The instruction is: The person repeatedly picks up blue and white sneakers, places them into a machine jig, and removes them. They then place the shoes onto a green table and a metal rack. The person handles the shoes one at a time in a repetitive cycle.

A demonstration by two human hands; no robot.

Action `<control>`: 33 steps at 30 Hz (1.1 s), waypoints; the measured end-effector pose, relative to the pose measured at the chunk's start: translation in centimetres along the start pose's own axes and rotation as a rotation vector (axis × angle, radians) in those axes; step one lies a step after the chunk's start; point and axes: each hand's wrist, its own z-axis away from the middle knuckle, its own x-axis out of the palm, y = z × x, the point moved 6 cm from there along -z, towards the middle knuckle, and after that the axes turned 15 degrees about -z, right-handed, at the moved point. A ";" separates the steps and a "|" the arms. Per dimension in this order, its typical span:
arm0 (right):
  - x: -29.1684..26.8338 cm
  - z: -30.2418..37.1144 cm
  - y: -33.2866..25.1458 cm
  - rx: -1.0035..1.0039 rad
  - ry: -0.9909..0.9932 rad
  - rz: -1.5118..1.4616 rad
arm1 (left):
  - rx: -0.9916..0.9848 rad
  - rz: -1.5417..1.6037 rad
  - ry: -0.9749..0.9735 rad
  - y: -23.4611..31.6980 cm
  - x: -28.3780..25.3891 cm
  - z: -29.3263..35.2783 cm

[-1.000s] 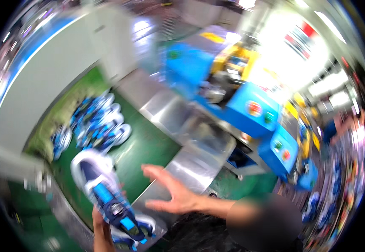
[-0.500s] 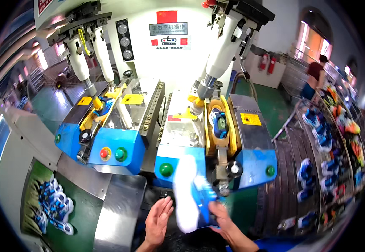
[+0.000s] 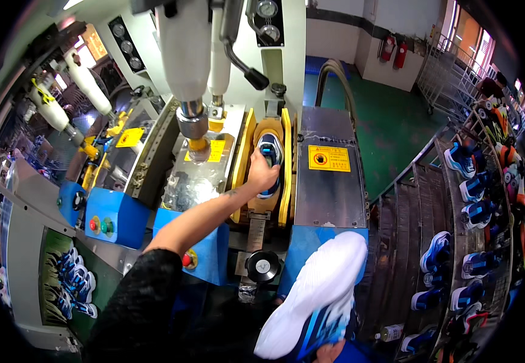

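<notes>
A blue-and-dark shoe (image 3: pixel 270 145) sits in the right-hand press station, between two yellow side pads (image 3: pixel 285 175). My left hand (image 3: pixel 264 173) reaches over from the left, its fingers closed around the shoe's side. Low in front, a second shoe with a white sole and blue upper (image 3: pixel 317 290) is tilted with its sole turned up. Only part of my right hand (image 3: pixel 330 352) shows at the lower edge, gripping that shoe by its blue upper; most of those fingers are hidden beneath it.
A white press column (image 3: pixel 185 60) with a metal tip stands left of the station. Below the station juts a black knob (image 3: pixel 262 266). Shoes fill a rack (image 3: pixel 444 199) on the right; others lie at lower left (image 3: pixel 76 281). A person (image 3: pixel 493 86) is far right.
The view has shifted right, toward the right station. My left hand has gone from empty to gripping the shoe in the press. The white-soled shoe has moved rightward in my right hand.
</notes>
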 end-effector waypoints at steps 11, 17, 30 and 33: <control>9.0 -8.9 -4.7 -0.064 0.120 0.146 | -0.082 0.911 -0.698 1.4 -21.6 11.5; 29.5 -30.8 -6.6 0.504 -0.244 0.210 | -0.396 1.257 -0.144 -12.7 -30.7 31.5; 38.4 -36.8 0.9 -0.412 -0.342 1.110 | -1.338 1.103 0.146 -24.8 -27.3 43.9; 35.3 -37.1 3.4 -0.796 -0.276 1.242 | -1.412 1.062 0.089 -25.0 -26.6 43.1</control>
